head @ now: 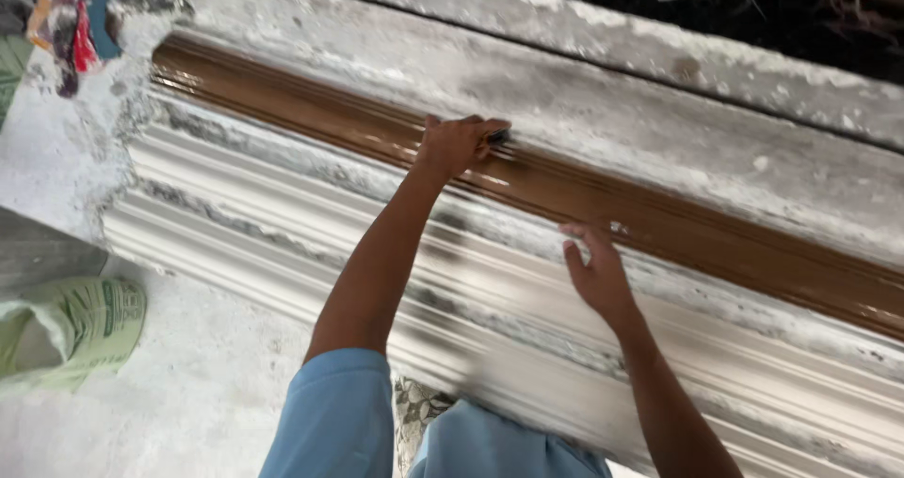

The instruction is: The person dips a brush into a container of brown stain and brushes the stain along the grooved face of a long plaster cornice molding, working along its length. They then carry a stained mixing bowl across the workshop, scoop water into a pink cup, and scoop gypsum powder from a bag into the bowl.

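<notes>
Here the left hand (459,145) is closed around a small brush (498,137) on the brown band (659,219) at frame centre; the right hand (595,271), open, rests on the white moulding (282,224). Only this one band is painted.

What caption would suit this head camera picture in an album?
Left hand works a dark tool on the moulding's glossy brown band; right hand rests below.

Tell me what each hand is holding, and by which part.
The left hand is closed on a small dark tool against the brown band; only its tip shows, so the place of the grip cannot be told. The right hand holds nothing, fingers resting on the moulding.
</notes>
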